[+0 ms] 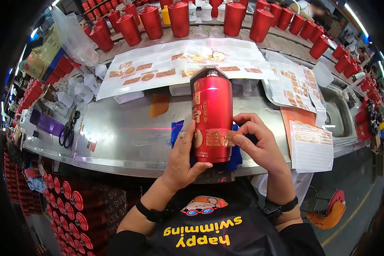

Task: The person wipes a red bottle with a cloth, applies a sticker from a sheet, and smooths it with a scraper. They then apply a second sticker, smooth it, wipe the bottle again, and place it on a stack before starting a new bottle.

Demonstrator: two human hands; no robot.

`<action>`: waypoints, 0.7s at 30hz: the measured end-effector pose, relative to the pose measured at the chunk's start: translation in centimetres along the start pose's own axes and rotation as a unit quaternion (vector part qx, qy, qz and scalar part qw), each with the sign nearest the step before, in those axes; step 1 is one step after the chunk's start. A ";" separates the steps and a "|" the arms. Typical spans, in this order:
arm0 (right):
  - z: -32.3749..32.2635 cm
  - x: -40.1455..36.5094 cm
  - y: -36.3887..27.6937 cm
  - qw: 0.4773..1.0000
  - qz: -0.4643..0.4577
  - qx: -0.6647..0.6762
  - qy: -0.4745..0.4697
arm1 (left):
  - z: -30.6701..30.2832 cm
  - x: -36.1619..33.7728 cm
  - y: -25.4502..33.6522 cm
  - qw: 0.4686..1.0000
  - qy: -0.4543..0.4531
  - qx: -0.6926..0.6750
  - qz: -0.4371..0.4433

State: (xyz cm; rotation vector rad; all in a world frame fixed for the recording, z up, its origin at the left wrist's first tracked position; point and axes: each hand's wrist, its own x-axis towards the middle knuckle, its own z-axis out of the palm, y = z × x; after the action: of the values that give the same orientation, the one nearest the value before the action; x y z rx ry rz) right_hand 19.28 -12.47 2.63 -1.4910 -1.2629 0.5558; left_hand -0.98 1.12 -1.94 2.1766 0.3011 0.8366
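A red metal bottle [219, 104] with gold markings lies in front of me on the workbench, its neck pointing away. My left hand [180, 158] is closed around the bottle's left side and lower end. A clear film sticker [216, 138] with a gold print lies across the lower part of the bottle. The sticker's right end is pinched between the thumb and fingers of my right hand [260, 143]. Blue cloth [175, 131] shows beneath the bottle. A dark angular support [198, 77] stands around the bottle's neck.
Sticker sheets [158, 64] with gold prints lie beyond the bottle and at right [288, 83]. Red bottles [180, 21] line a conveyor [200, 32] at the back. Scissors [68, 132] and a purple bottle [47, 121] lie left. A sink [337, 106] is at right.
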 end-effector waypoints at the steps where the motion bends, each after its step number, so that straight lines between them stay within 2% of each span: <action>1: 0.0 0.0 -0.1 1.000 0.004 0.005 0.000 | -0.1 0.0 0.0 1.000 -0.004 0.005 0.002; 6: 0.2 0.0 -0.2 1.000 0.006 -0.002 0.008 | -1.1 0.3 0.4 0.999 -0.032 0.026 0.000; 9: 0.3 0.1 -0.3 1.000 0.003 -0.005 0.015 | -1.2 0.9 1.4 0.994 -0.039 -0.089 -0.053; 15: 0.2 0.1 -0.7 1.000 -0.008 -0.006 0.023 | 0.8 2.9 1.5 0.985 0.031 -0.134 -0.107; 21: 0.4 0.2 -0.8 1.000 -0.007 -0.003 0.026 | 1.1 3.8 2.6 0.971 0.055 -0.188 -0.138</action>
State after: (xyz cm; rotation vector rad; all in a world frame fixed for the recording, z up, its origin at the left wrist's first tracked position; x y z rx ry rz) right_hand 18.71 -12.17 3.24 -1.4912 -1.2350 0.5002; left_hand 2.49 0.40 1.22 1.6952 0.4498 0.7851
